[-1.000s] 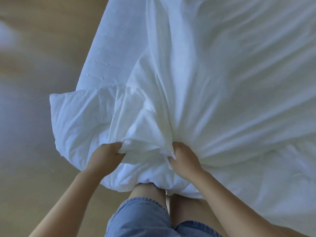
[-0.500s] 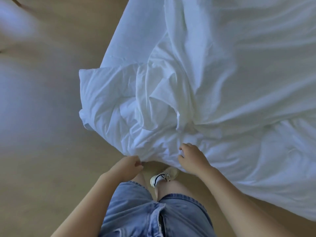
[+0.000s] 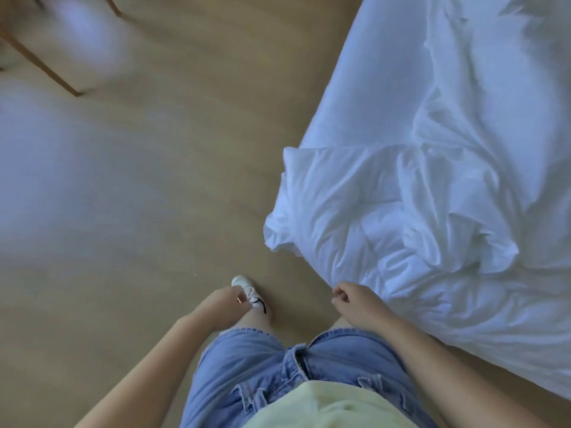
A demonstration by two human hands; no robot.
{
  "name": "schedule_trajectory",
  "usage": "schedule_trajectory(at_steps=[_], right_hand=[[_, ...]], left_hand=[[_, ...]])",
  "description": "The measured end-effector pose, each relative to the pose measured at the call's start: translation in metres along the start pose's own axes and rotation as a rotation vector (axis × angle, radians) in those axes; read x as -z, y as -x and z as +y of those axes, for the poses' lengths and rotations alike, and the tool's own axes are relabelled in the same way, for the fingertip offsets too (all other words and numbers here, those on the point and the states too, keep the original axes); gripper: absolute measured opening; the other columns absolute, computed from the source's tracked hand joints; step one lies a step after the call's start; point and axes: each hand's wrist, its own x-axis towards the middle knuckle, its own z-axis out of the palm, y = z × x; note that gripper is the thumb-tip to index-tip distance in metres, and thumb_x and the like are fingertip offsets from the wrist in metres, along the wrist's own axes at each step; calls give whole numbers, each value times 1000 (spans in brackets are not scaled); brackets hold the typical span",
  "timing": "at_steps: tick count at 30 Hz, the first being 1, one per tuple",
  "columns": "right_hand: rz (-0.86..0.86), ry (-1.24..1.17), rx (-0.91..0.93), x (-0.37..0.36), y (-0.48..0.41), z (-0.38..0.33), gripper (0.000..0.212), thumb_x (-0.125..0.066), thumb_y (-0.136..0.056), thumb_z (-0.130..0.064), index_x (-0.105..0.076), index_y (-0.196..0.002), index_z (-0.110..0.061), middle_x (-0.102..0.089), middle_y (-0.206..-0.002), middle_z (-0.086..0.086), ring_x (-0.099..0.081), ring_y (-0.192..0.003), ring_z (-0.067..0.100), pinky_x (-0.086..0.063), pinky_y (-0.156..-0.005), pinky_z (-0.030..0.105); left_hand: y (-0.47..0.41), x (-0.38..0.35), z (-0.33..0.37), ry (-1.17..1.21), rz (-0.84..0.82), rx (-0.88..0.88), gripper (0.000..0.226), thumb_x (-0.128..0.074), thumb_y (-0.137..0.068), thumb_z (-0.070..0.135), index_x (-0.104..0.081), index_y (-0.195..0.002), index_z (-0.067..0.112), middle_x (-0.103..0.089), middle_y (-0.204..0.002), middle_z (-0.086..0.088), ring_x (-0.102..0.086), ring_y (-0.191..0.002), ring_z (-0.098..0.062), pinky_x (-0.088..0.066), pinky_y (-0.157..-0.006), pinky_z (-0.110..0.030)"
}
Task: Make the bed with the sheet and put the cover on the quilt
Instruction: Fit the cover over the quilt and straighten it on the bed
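The white covered quilt [image 3: 417, 211] lies crumpled over the bed's near corner at the right, and one puffy corner sticks out toward the floor. Behind it the smooth white sheet [image 3: 370, 88] covers the side of the bed. My left hand [image 3: 221, 304] hangs over the floor with loosely curled fingers and holds nothing. My right hand [image 3: 360, 305] hangs just short of the quilt's lower edge, also loosely curled, with no cloth in it.
A wooden floor [image 3: 154, 211] fills the left and middle. Slanted wooden furniture legs [image 3: 40, 66] stand at the top left. My white shoe [image 3: 250, 293] is on the floor beside my left hand, and the bed's corner is close on my right.
Both hands have let go of the quilt's edge and dropped back toward my body. The quilt has settled on the bed, and my view has swung left so the bed sits further right.
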Motion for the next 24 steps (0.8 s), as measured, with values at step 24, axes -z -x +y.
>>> schedule_trajectory(at_steps=[24], right_hand=[[18,-15,119,257,-292,-293,13,-42,-94,-21,-53,-93,-15,-52,-73,-7,-45,-66,13,-37,-64,29]], left_hand=[[-182,420,-39,188,36,149,14,-51,-90,23,-53,-79,14,-56,-79,-5,-49,-73,-20,-37,-67,-26]])
